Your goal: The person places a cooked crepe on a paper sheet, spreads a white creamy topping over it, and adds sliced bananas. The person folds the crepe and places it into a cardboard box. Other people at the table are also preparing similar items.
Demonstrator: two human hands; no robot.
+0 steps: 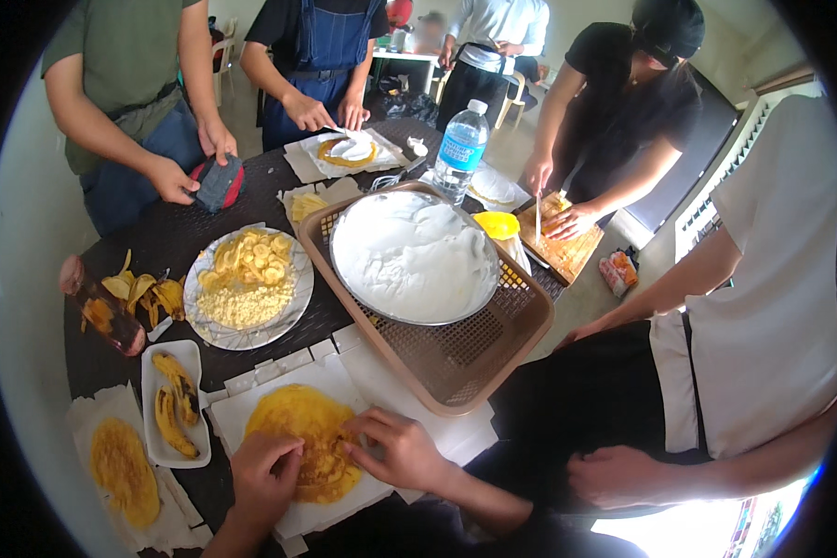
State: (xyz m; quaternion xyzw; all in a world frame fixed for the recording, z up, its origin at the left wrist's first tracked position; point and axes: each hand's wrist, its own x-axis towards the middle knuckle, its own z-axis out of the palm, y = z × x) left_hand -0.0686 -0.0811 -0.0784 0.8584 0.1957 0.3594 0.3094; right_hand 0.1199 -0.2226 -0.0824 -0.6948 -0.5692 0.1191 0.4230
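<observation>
A thin yellow pancake (312, 409) with browned patches lies on white card in front of me. Over its left part, the fingers of my left hand (262, 472) are pinched together. My right hand (398, 450) is at the pancake's right edge, its thumb and fingertips curled in toward it. Whatever either hand's fingertips hold is too small or hidden to make out. Left of the card, a white foam tray (151, 395) carries bananas (171, 420) in browned peels. Farther left lies a second pancake (123, 472) on paper.
A brown plastic basket (428, 367) holds a big bowl of white cream (409, 251). Nearby are a plate (293, 312) of sliced and chopped banana, peels (139, 290), a jar (102, 307) and a water bottle (460, 153). Across the table, one person cuts on a wooden board (575, 259); another spreads cream.
</observation>
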